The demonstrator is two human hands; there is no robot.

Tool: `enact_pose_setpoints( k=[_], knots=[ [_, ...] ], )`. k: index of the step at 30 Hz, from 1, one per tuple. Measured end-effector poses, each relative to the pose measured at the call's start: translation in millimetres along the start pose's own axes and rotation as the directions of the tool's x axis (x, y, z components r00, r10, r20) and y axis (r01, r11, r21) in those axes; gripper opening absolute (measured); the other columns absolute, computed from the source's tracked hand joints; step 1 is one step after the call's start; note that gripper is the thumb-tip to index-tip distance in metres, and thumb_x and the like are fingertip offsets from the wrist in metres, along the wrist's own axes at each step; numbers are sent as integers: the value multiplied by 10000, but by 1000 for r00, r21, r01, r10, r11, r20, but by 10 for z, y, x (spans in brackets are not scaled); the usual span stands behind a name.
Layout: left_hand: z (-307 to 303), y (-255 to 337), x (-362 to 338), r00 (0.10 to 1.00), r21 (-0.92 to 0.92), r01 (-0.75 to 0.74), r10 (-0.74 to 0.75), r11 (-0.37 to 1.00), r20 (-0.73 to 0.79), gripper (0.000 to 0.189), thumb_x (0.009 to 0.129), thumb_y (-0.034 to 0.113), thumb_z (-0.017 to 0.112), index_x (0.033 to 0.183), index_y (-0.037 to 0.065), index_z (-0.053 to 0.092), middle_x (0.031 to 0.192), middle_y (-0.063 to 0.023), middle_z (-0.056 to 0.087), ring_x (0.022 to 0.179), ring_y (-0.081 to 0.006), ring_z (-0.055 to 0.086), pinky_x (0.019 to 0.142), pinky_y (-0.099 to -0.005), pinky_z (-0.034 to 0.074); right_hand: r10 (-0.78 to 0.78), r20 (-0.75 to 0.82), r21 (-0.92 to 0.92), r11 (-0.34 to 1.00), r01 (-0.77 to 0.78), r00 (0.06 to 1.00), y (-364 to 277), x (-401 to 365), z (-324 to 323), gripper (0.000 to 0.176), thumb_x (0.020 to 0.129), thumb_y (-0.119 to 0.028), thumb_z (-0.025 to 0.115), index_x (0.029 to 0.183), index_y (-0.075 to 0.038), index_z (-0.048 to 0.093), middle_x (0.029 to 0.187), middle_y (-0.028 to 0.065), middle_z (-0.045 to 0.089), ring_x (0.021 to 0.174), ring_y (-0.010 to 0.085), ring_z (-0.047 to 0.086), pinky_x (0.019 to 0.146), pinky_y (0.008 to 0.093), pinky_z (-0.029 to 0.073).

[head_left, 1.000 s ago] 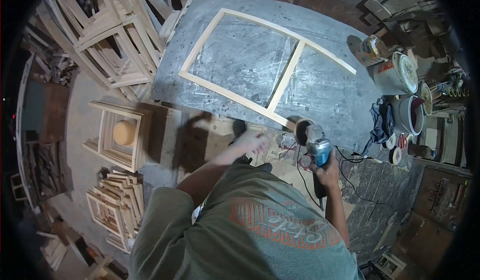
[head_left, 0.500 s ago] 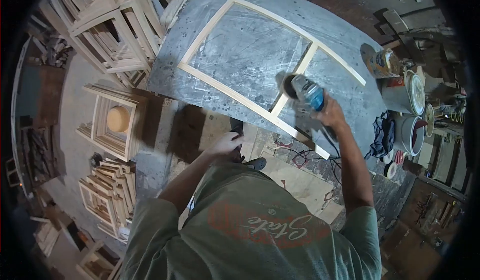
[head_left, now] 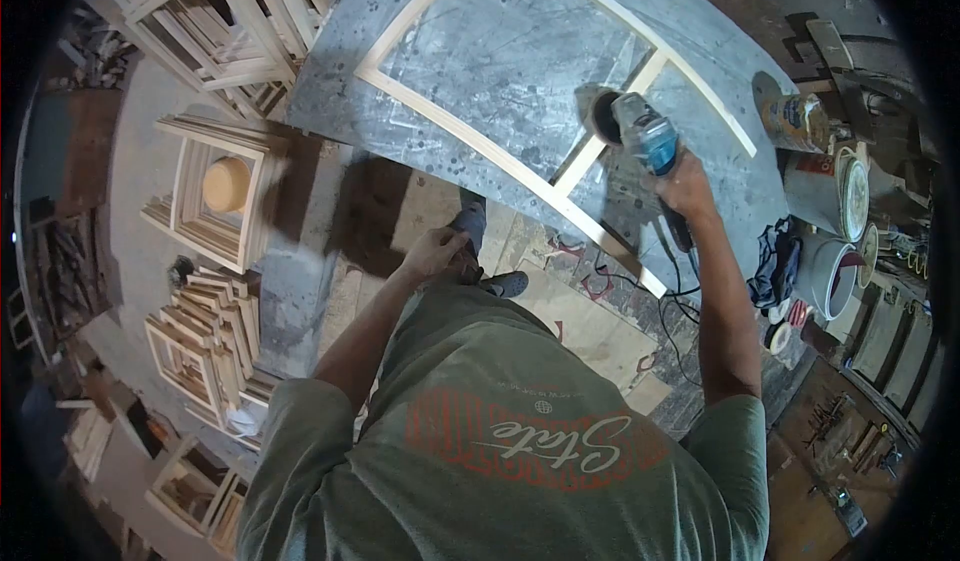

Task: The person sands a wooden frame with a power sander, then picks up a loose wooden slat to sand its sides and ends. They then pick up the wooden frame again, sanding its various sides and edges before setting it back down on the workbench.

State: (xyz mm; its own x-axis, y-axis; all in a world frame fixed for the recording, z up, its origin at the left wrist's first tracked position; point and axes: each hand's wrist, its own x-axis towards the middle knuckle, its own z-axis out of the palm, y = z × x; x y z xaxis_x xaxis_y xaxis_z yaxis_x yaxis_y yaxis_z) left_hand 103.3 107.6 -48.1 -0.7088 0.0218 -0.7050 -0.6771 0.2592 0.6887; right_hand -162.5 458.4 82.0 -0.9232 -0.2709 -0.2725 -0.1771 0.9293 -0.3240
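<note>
Pale wooden frame [head_left: 470, 141] on grey surface [head_left: 500, 51] seems barely sanded: right hand [head_left: 690, 183] grasps blue angle grinder [head_left: 645, 136] at its crossbar, left hand [head_left: 435, 253] hangs loosely curled, empty.

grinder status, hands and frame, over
Right hand shut on grinder, disc at wooden frame crossbar. Left hand hangs off the table. Cord trails over table edge.

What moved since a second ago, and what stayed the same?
The right hand carried the blue grinder away from the person's body, out over the table and onto the middle bar of the wooden frame. The left hand dropped from near the table edge to hang by the leg. The right hand kept its grip on the grinder, and the frame stayed flat on the table.
</note>
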Motion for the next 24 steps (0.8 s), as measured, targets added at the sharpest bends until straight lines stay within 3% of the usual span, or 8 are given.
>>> enact_pose_setpoints(
  k=[4,7,11,14,17,19,23,24],
  knots=[
    [136,-162,95,998,80,-42,46,996,-52,464,942,457,580,872,8,672,784,-109,683,740,-212,660,687,-371,499,-51,87,-11,999,52,995,-123,-337,135,896,651,-373,758,1316,142,448,934,360,630,913,464,647,788,481,527],
    [178,-224,87,999,49,-28,28,998,-18,444,944,447,576,900,16,675,786,-115,683,752,-214,661,702,-368,500,-93,81,-43,994,96,992,-221,-570,280,891,659,-366,740,1339,126,439,906,352,633,890,458,653,780,477,531],
    [181,-131,-31,999,-7,31,-32,999,-26,433,949,433,570,925,13,673,804,-117,693,750,-205,660,698,-364,506,-48,254,-105,991,77,966,-488,-705,146,892,657,-356,737,1360,102,434,918,326,649,887,447,661,782,467,535],
    [128,43,-156,997,17,70,-69,997,-35,425,952,422,569,940,11,673,825,-111,705,766,-196,669,708,-356,513,29,222,-87,996,-10,975,-461,-607,52,885,658,-361,738,1352,100,440,945,317,655,910,442,662,805,462,531],
    [69,215,-243,996,-25,89,-89,996,-17,425,951,420,570,962,7,673,842,-114,712,786,-195,679,721,-350,519,-59,94,-26,998,61,994,-73,-344,64,869,658,-385,736,1321,104,459,971,316,656,925,443,661,821,456,529],
    [73,175,-222,996,-54,94,-94,994,7,429,951,420,568,983,5,672,856,-116,717,798,-195,684,732,-342,522,-67,89,2,998,67,994,33,-262,76,870,655,-394,744,1311,104,462,966,318,653,921,450,659,824,451,530],
    [91,-7,-88,998,73,63,-62,995,-25,454,953,429,560,1015,-7,670,872,-119,718,795,-195,683,737,-331,522,-6,120,-60,998,13,993,-200,-472,127,878,645,-395,759,1301,106,459,963,321,652,912,454,660,809,454,535],
    [96,-57,-43,997,85,71,-69,994,-23,460,953,432,559,1020,-10,669,875,-119,718,795,-195,683,739,-329,522,6,203,-88,996,12,979,-329,-559,85,903,634,-393,765,1313,109,447,961,315,654,904,445,663,791,466,539]
  ],
)
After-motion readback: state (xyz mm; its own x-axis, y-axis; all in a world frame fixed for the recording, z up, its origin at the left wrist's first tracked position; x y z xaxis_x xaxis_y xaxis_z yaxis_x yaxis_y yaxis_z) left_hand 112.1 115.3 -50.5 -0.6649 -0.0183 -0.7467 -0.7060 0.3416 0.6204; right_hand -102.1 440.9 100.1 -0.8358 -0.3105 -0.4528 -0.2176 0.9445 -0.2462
